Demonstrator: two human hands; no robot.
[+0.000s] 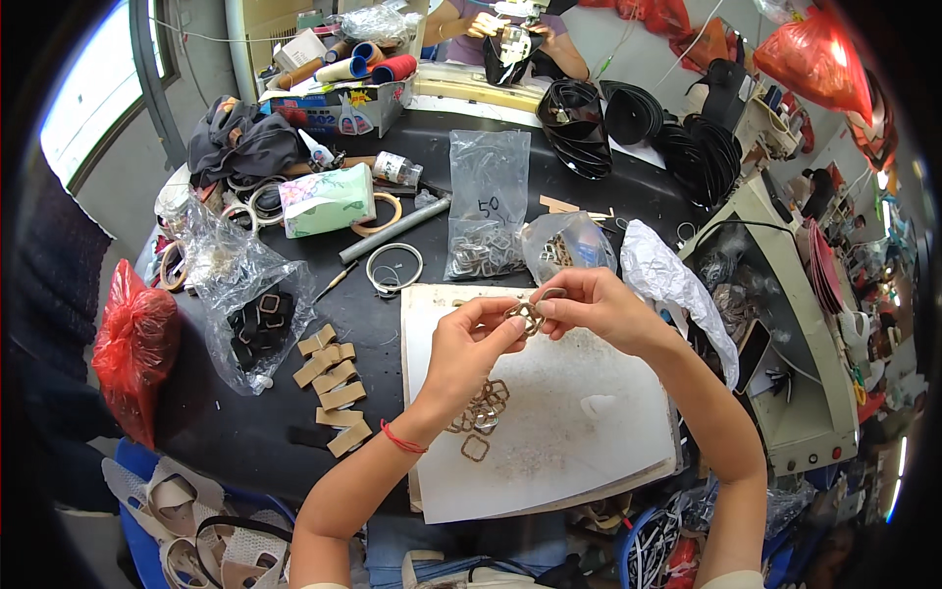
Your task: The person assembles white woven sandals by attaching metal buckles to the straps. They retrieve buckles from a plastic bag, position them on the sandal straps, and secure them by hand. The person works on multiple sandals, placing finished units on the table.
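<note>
Hands (599,312) on metal pieces (530,316), clear bag (489,172) of frames (483,253) beyond

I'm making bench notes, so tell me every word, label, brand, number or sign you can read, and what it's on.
I won't copy wording or numbers out, but markings show here:
Clear bag: large handwriting, readable.
Blue box: printing on its side, partly readable.
Bottle: label, too small to read.
Elsewhere I can make out no readable text.
</note>
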